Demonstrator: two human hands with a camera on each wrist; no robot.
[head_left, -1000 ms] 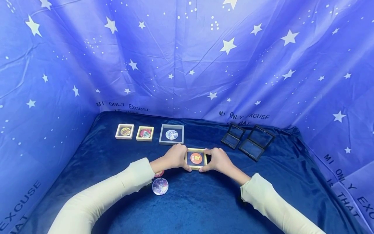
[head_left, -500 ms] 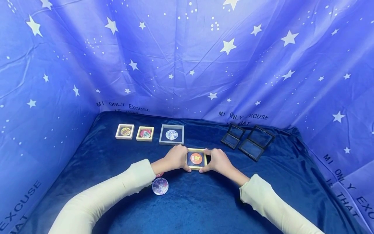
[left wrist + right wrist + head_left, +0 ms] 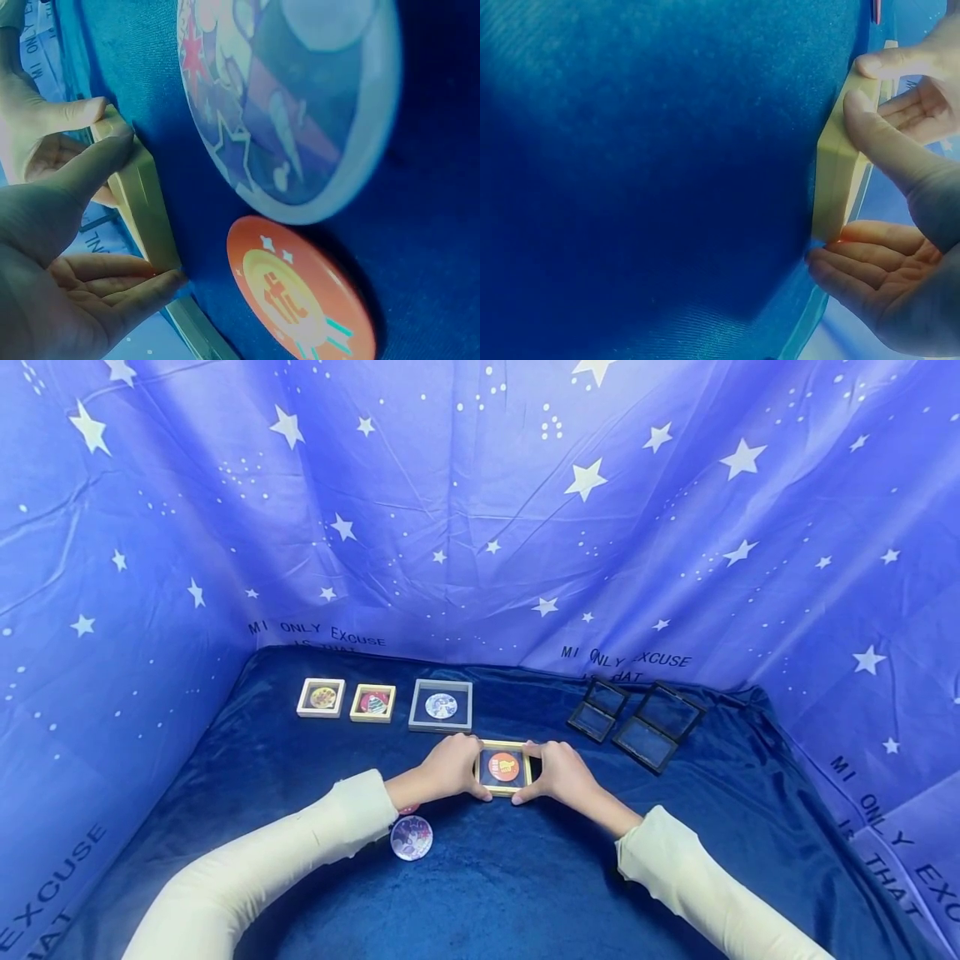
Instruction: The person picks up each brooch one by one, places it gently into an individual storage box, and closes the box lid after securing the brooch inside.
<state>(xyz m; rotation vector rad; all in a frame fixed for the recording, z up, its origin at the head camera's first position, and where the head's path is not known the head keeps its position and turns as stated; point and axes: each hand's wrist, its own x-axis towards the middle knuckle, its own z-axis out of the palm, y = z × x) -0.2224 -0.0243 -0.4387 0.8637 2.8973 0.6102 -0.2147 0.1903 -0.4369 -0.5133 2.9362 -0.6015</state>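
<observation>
Both hands hold a gold-rimmed square display frame (image 3: 504, 745) flat on the dark blue cloth, with an orange round badge (image 3: 504, 767) showing inside it. My left hand (image 3: 452, 766) grips the left side, thumb at the near corner and fingers at the far one. On the opposite side my right hand (image 3: 561, 771) grips the frame the same way. Near the left wrist lie a purple round badge (image 3: 412, 837) and a red-orange badge (image 3: 300, 289), the latter mostly hidden by the sleeve in the head view.
Toward the back left stand a white frame (image 3: 320, 715), a smaller gold frame (image 3: 371, 716) and a grey frame (image 3: 440, 727), each with a badge inside. Two black frames (image 3: 598, 709) (image 3: 659, 727) lie unfolded at the back right. A starry curtain (image 3: 480, 485) rises behind the cloth.
</observation>
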